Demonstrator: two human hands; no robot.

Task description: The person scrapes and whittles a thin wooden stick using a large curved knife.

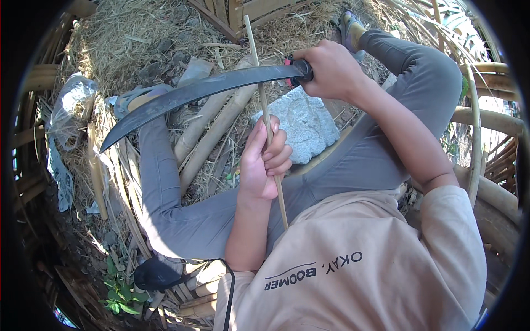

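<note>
Left hand (261,161) grasped the thin stick (252,43); right hand (332,70) clenched the curved knife (190,94), blade crossing above. Judged best: shallow strokes, directed away from the left fingers.

I register bright daylight; its exact direction cannot be determined. Direct sun strikes the trousers (342,171) at the left knee, bleaching the fabric, and glares off the clear plastic bag (72,113) near the left edge of the ground (138,38). Soft shade covers most of the shirt (353,276), the left hand (262,157) and the right hand (331,71); I read both hands distinctly. The blade (193,91) returns a dull sheen. Fisheye distortion bends the bamboo poles (488,121) along the ground's right edge. Black vignetting rings my view; detail softens toward the rim.
</note>
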